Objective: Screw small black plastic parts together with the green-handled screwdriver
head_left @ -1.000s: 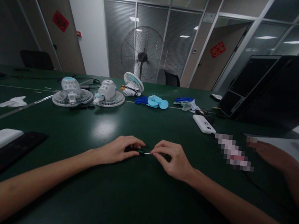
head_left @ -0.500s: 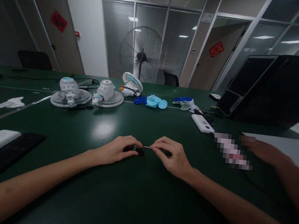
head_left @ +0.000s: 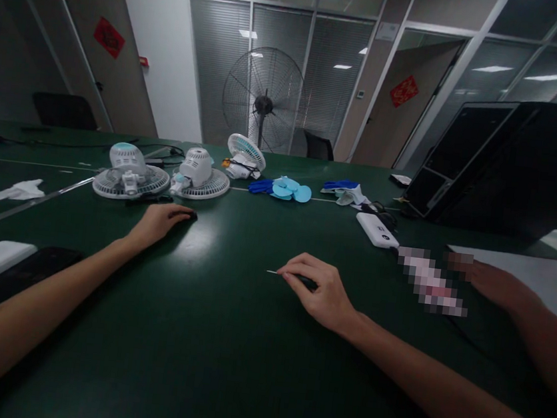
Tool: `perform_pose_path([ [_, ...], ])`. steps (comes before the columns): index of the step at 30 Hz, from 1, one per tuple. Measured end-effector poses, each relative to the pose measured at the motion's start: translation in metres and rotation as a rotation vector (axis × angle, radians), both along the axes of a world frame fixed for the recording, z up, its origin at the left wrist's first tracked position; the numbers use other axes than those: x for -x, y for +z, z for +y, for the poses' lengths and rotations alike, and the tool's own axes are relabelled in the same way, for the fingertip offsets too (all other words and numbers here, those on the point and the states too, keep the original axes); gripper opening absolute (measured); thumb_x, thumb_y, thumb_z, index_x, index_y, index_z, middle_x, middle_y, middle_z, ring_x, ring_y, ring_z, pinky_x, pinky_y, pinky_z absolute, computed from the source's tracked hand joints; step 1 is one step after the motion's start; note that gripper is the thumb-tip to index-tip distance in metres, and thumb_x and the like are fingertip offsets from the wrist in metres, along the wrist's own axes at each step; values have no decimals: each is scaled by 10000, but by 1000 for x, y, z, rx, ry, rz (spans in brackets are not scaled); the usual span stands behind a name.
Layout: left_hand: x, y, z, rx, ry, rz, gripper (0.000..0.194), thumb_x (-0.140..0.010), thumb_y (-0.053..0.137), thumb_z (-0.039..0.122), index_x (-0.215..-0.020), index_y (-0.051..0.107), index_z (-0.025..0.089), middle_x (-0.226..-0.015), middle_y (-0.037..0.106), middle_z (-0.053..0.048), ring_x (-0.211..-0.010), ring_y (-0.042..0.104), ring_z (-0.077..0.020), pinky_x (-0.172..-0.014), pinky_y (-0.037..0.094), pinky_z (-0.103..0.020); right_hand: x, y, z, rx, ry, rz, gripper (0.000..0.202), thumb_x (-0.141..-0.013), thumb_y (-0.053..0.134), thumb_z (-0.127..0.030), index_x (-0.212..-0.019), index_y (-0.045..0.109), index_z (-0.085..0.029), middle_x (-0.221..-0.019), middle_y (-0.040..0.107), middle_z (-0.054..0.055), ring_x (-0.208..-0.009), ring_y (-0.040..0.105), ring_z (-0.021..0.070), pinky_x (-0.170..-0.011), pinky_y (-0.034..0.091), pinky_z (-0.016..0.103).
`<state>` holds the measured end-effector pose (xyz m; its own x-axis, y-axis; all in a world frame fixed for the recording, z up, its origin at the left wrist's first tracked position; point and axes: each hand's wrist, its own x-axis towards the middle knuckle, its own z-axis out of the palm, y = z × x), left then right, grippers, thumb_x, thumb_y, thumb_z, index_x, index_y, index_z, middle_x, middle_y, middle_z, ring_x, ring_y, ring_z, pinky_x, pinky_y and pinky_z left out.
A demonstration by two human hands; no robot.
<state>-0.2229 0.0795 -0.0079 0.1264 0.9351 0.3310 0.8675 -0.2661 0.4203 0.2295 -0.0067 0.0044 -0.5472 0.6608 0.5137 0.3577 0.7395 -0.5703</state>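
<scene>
My right hand [head_left: 318, 289] rests low over the green table [head_left: 221, 357], its fingertips pinching a thin pale rod [head_left: 272, 272] that points left. Farther off to the left, my left hand [head_left: 162, 220] has its fingers closed on a small black object [head_left: 194, 215], mostly hidden by the fingertips. That hand is nearest to two white fans lying face down, the left fan [head_left: 131, 182] and the right fan [head_left: 204, 184].
A third small fan [head_left: 247, 157], light-blue discs [head_left: 291, 189] and blue-and-white gloves [head_left: 345, 192] lie farther back. A white power bank [head_left: 376, 230] sits right of centre. Another person's hand [head_left: 498, 286] is at the right, below a large black case [head_left: 509, 168].
My left hand has moved away from my right hand, to the left and farther back, with the small black object in it. My right hand has stayed nearly still with the rod.
</scene>
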Motion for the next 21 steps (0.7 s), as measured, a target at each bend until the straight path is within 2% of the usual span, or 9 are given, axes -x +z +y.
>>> perform_pose_path([
  [2, 22, -1, 3, -23, 50, 18, 525, -949, 561, 565, -1237, 776, 183, -1239, 767, -125, -1074, 713, -329, -975, 530, -413, 0, 0, 0, 8, 4, -1, 178, -1023, 636, -175, -1133, 773, -208, -1099, 734, 75, -949, 712, 206, -795, 613, 338],
  [4, 31, -2, 4, -34, 48, 28, 544, -947, 541, 565, -1237, 775, 169, -1228, 763, -135, -1063, 715, -327, -968, 526, -403, 1, 0, 0, -2, 2, -3, 175, -1020, 638, -172, -1124, 774, -208, -1088, 736, 72, -935, 712, 204, -795, 611, 342],
  [14, 24, 0, 14, 12, -64, 46, 557, -911, 527, 547, -1247, 763, 171, -1234, 742, -153, -1094, 694, -338, -1020, 517, -427, 1, -1, 0, -3, 14, -10, 178, -1025, 645, -171, -1139, 773, -220, -1088, 732, 64, -945, 707, 197, -799, 605, 332],
  [21, 27, 4, 9, 10, -24, 49, 530, -908, 534, 515, -1241, 760, 171, -1202, 744, -147, -1059, 697, -331, -973, 530, -425, -1, -1, 0, 17, 31, -14, 181, -1025, 643, -155, -1149, 762, -210, -1110, 724, 62, -965, 704, 194, -815, 613, 336],
])
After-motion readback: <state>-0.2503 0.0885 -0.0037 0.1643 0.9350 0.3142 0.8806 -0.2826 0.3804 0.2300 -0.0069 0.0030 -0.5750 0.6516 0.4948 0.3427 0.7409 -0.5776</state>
